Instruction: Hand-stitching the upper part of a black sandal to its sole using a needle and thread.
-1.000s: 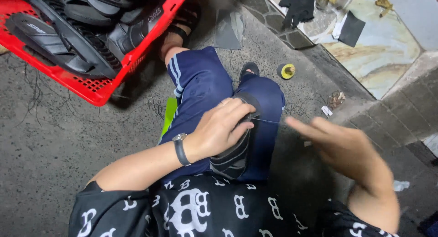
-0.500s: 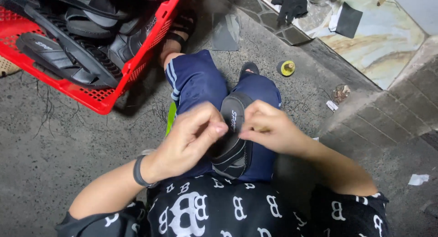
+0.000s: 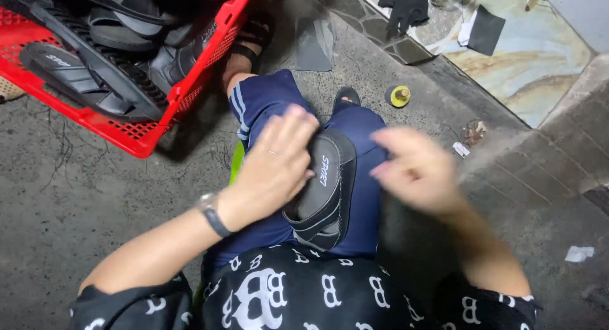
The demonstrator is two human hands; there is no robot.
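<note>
Left hand (image 3: pixel 276 168) grips a sandal (image 3: pixel 323 190) on the lap; right hand (image 3: pixel 412 168), blurred, hovers open beside it, red crate (image 3: pixel 127 130) behind on concrete floor (image 3: pixel 76 197).

White lettered label (image 3: pixel 324 171) on black sandal strap.

One head camera looks steeply down, close over the lap (image 3: pixel 298 178), with the floor (image 3: pixel 95 197) all around.

Rough grey concrete floor (image 3: pixel 76 197) under dim light. A raised stone step (image 3: pixel 507 108) runs diagonally at upper right. Beyond it lies pale marbled flooring (image 3: pixel 539 63).
</note>
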